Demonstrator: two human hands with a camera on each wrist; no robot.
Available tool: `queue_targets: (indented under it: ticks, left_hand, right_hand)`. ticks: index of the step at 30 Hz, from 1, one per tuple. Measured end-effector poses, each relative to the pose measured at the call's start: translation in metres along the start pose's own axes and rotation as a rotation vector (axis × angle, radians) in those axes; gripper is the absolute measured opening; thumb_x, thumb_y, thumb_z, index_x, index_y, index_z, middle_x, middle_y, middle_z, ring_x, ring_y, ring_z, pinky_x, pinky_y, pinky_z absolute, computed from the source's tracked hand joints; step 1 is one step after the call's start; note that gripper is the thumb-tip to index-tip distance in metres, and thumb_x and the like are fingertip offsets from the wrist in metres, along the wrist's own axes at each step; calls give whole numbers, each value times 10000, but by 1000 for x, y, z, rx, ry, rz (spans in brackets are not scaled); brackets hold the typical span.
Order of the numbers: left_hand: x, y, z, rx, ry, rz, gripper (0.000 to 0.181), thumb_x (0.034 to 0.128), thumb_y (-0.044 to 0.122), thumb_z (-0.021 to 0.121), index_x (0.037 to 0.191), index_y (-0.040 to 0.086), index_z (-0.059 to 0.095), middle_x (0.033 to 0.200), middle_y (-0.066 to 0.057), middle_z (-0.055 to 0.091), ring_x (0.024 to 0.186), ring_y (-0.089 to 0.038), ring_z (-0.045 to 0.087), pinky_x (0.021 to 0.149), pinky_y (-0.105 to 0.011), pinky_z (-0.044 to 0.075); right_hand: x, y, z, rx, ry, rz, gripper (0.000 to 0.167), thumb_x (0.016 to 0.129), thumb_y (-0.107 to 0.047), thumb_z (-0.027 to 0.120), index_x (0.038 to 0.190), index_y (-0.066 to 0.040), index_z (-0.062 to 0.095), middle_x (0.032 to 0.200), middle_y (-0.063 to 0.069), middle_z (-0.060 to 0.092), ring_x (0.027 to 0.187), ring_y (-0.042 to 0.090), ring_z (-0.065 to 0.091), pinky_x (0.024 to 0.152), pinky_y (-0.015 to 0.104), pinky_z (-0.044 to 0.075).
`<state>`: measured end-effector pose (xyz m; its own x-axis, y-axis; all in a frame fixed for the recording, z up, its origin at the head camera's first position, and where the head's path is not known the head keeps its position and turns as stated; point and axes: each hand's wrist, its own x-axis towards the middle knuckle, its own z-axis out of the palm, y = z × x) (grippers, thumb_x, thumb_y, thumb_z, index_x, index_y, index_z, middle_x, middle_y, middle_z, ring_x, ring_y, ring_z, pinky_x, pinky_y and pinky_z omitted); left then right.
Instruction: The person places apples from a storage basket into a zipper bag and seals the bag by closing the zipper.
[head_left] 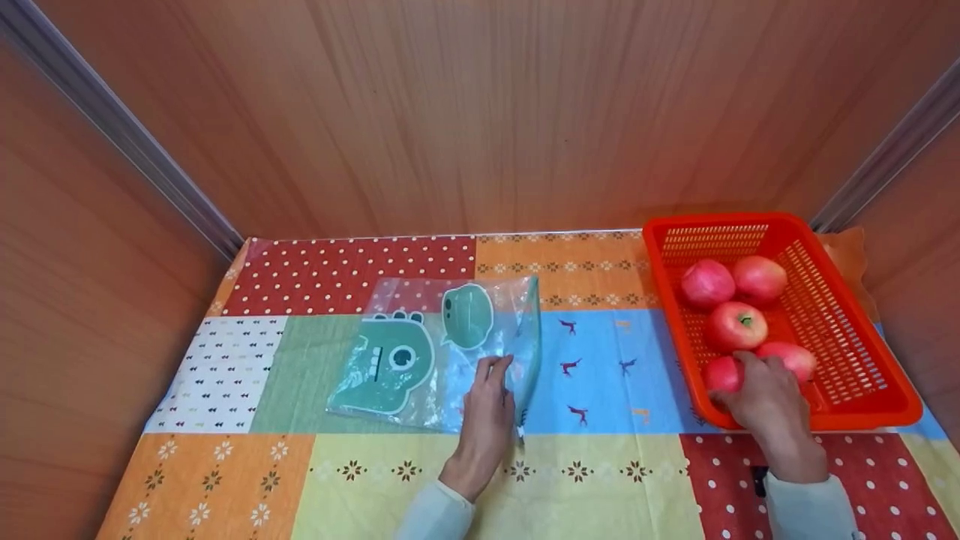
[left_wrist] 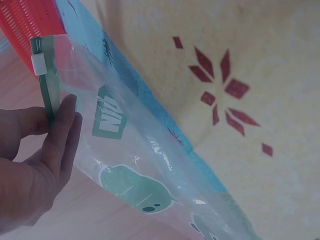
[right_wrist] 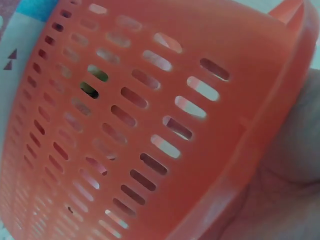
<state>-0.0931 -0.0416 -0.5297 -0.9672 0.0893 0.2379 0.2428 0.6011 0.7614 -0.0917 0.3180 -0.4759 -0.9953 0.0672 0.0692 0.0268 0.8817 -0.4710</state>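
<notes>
A clear zip bag (head_left: pixel 465 375) with green cartoon prints lies flat on the patchwork cloth. My left hand (head_left: pixel 489 427) is at its right side, and in the left wrist view the thumb and fingers pinch the green zip edge (left_wrist: pixel 44 85) below a white slider (left_wrist: pixel 38 64). Over the near rim of the red basket (head_left: pixel 840 420) reaches my right hand (head_left: pixel 769 405), its thumb and fingers around the near-left apple (head_left: pixel 721 373). The basket wall (right_wrist: pixel 200 165) hides the fingertips in the right wrist view, where only part of the hand (right_wrist: pixel 280 200) shows.
Several other apples sit in the basket, among them one with its stem up (head_left: pixel 736 327) and one beside my right fingers (head_left: pixel 791 360). Wooden panels (head_left: pixel 480 120) enclose the cloth-covered table (head_left: pixel 405 495) at the back and sides. A small black object (head_left: pixel 760 480) is by my right wrist.
</notes>
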Motion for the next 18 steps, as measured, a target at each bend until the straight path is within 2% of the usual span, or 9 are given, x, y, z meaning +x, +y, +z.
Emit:
queue_targets:
  ticks: [3, 5, 12, 18]
  left_hand:
    - [1, 0, 1, 17, 1, -8, 507, 968, -138, 626, 1450, 10, 569, 1404, -94, 561, 1225, -260, 648, 1101, -467, 527]
    - [1, 0, 1, 25, 0, -7, 499, 962, -148, 622, 1438, -7, 575, 1375, -94, 565, 1154, -261, 672, 1072, -453, 548]
    - [0, 0, 1, 19, -16, -9, 495, 991, -120, 602, 1464, 19, 557, 1423, -81, 548, 1274, -257, 624, 1125, -460, 508]
    - [0, -2, 1, 16, -15, -5, 496, 985, -126, 607, 1457, 18, 560, 1419, -84, 551, 1283, -267, 620, 1123, -470, 512]
  right_hand:
    - [4, 0, 0, -41, 15, -21, 315, 826, -55, 776, 1012, 56, 547, 758, 138, 591, 713, 323, 585, 704, 594, 583]
    - [6, 1, 1, -63, 20, -23, 360, 805, -54, 784, 1039, 65, 538, 786, 164, 587, 729, 352, 584, 708, 615, 582]
    - [11, 2, 5, -75, 1, -13, 550, 809, -44, 790, 1244, 70, 475, 1049, 330, 525, 965, 526, 531, 826, 713, 535]
    - [14, 3, 8, -125, -27, -22, 591, 803, -28, 784, 1266, 114, 445, 1076, 389, 496, 1023, 594, 491, 874, 747, 502]
